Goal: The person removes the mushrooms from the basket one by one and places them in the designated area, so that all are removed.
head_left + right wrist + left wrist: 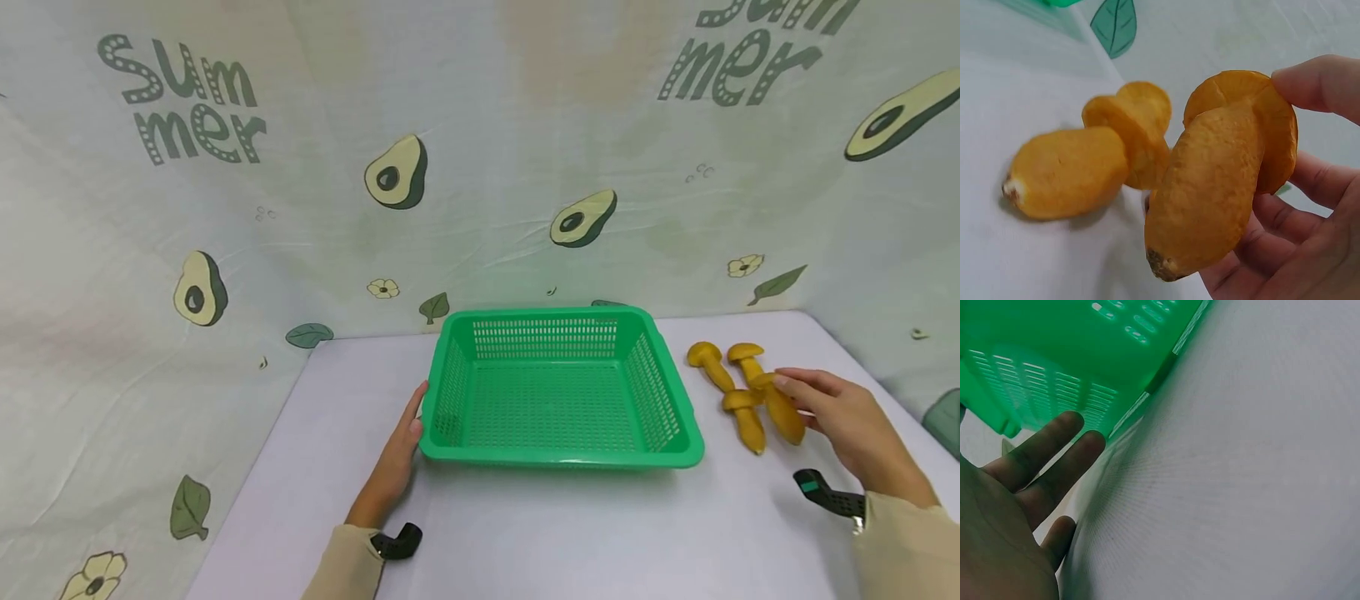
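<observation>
One yellow mushroom (1216,181) is pinched by the right hand (851,421) near the table's (525,533) right edge; a firm stem grip is advised. The green basket (558,383) is steadied by the flat, straight-fingered left hand (393,467).

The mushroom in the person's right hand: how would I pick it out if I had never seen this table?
Find the green basket on the white table; to its right lie four yellow mushrooms. The one you want is the rightmost mushroom. It alone is pinched by the right hand; the others lie untouched.
</observation>
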The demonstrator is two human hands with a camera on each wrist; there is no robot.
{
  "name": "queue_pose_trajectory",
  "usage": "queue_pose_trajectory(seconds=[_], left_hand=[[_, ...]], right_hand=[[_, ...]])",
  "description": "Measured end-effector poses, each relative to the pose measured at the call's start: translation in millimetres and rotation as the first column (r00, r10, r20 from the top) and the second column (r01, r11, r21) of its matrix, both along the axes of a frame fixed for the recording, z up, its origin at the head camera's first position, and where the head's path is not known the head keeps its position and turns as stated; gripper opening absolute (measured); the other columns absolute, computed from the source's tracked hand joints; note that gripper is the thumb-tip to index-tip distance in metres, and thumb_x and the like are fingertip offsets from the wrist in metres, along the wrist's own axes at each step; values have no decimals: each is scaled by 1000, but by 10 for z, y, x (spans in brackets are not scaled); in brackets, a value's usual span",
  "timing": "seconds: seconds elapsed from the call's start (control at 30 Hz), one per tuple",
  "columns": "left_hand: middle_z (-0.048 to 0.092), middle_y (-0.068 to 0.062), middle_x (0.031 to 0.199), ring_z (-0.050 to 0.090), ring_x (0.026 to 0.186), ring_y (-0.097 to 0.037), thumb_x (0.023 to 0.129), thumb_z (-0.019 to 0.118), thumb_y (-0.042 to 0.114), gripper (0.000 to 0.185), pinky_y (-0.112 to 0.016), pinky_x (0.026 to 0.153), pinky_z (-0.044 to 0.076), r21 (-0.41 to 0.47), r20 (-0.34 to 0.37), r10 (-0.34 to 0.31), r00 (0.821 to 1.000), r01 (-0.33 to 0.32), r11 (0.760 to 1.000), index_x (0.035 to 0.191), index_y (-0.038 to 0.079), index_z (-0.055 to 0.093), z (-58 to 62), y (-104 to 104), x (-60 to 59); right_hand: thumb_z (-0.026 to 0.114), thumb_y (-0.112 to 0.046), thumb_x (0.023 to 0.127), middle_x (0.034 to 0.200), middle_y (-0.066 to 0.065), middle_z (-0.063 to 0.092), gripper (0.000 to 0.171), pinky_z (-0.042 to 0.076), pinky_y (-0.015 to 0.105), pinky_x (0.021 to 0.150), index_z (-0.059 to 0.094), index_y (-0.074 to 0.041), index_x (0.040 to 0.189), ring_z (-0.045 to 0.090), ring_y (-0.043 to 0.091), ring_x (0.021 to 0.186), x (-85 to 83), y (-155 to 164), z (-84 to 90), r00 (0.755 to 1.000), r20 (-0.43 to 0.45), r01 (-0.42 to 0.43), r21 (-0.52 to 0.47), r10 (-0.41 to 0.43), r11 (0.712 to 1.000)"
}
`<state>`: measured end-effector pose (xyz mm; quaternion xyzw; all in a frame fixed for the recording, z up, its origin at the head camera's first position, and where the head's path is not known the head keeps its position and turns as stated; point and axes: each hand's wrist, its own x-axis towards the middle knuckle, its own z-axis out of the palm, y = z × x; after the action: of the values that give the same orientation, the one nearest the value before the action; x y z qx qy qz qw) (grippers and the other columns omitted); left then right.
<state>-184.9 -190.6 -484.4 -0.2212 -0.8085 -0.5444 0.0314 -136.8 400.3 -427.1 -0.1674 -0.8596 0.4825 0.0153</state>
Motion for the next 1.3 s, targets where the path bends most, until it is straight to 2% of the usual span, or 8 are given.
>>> queue_pose_trajectory(seconds=[0.13,0.23,0.37,0.47,0.6,0.73,0.83,1.3], left_hand=[[16,0,166,10,152,-28,111,21,32,52,-65,115,7,13,2,4,1000,-4,1000,163,27,15,10,-28,8],[16,-3,166,9,152,-30,111,21,32,53,-66,115,7,7,-9,12,1000,-12,1000,163,24,15,27,-48,4],[15,-4,167,9,152,-31,111,22,30,53,-67,114,7,-5,-35,-2,999,2,1000,163,22,15,72,-42,-56],[16,-2,166,9,152,-29,111,22,30,53,-66,115,7,-5,-44,-14,999,14,1000,163,24,15,105,-24,-98],[17,0,166,10,152,-26,111,22,32,52,-64,116,8,-2,-28,-6,1000,6,1000,162,27,15,95,-35,-91],[17,0,166,10,152,-26,111,22,31,52,-63,116,8,3,-10,-11,1000,11,1000,163,27,15,63,-52,-69],[16,0,166,10,152,-27,111,21,30,52,-63,116,8,7,-10,-24,1000,25,1000,163,27,14,49,-53,-69],[16,-2,166,10,152,-27,111,20,29,52,-64,116,7,20,-7,-14,1000,14,1000,163,26,14,-6,-28,4]], right_hand=[[49,-58,100,128,11,50,81,44,53,85,37,6,148,47,25,104,-45,52,-7,999,0,33,7,-33,999],[51,-58,99,127,9,50,81,45,51,84,37,6,148,48,21,102,-65,94,-30,999,-1,40,2,-40,999],[51,-57,100,126,11,49,83,41,63,93,35,8,149,47,20,101,-68,150,-49,999,-2,48,-6,-48,999],[49,-57,100,134,22,44,84,37,67,99,33,9,149,46,29,106,-67,185,-61,997,8,70,-4,-70,998],[44,-59,101,145,34,35,84,42,61,92,33,10,149,41,45,114,-61,209,-124,996,45,80,31,-81,996],[41,-57,102,143,37,36,82,44,51,80,35,11,147,40,47,115,-40,206,-231,993,52,97,85,-102,992],[41,-56,102,142,37,36,81,43,51,79,36,11,147,40,47,114,-26,196,-294,993,43,109,110,-114,988],[41,-56,102,141,40,36,79,33,70,92,40,11,144,34,56,121,8,158,-280,997,24,67,234,-75,970]])
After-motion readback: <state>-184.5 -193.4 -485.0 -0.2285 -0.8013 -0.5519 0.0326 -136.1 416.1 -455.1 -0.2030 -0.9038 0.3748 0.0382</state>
